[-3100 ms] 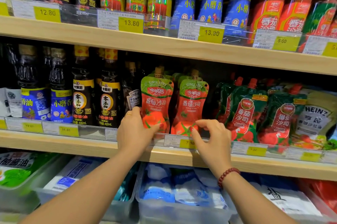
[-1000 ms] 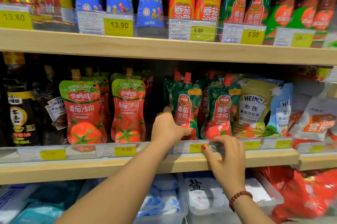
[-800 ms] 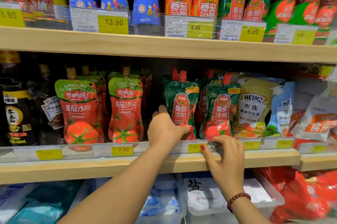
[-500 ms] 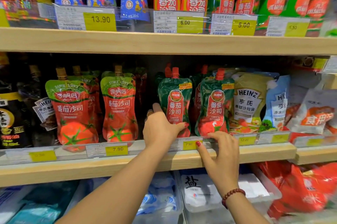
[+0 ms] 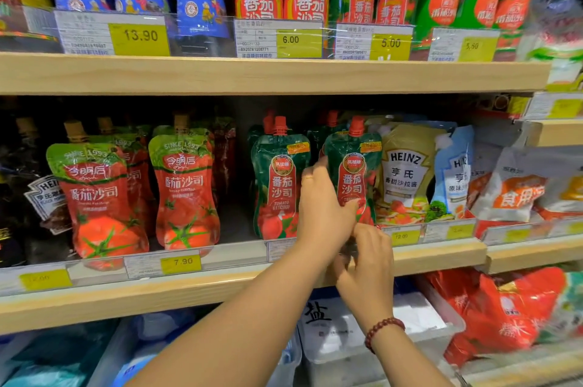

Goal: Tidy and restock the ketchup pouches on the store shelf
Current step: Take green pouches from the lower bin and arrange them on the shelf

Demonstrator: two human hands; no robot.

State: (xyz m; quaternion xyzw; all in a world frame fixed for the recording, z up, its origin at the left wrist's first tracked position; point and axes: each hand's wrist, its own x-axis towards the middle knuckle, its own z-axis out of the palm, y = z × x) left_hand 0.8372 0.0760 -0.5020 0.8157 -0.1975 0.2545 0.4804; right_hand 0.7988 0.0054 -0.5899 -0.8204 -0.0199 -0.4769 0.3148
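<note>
Two dark green ketchup pouches with red caps stand on the middle shelf (image 5: 220, 285). My left hand (image 5: 321, 213) grips the lower left side of the right green pouch (image 5: 355, 162), thumb across its front. My right hand (image 5: 366, 263) is just below it, its fingers curled at the pouch's bottom edge by the clear shelf rail; the grip itself is hidden. The left green pouch (image 5: 277, 181) stands free beside them. Further left stand two red pouches with green tops (image 5: 104, 197) (image 5: 186, 188), with more behind them.
Heinz salad dressing pouches (image 5: 407, 172) lean right of the green ones. Dark sauce bottles (image 5: 28, 197) fill the far left. Bottles of sesame oil and ketchup line the upper shelf (image 5: 252, 74). Clear bins of salt bags (image 5: 347, 323) sit below.
My left hand left the left green pouch and moved right onto the right green pouch. My right hand rose from the shelf rail to that pouch's bottom.
</note>
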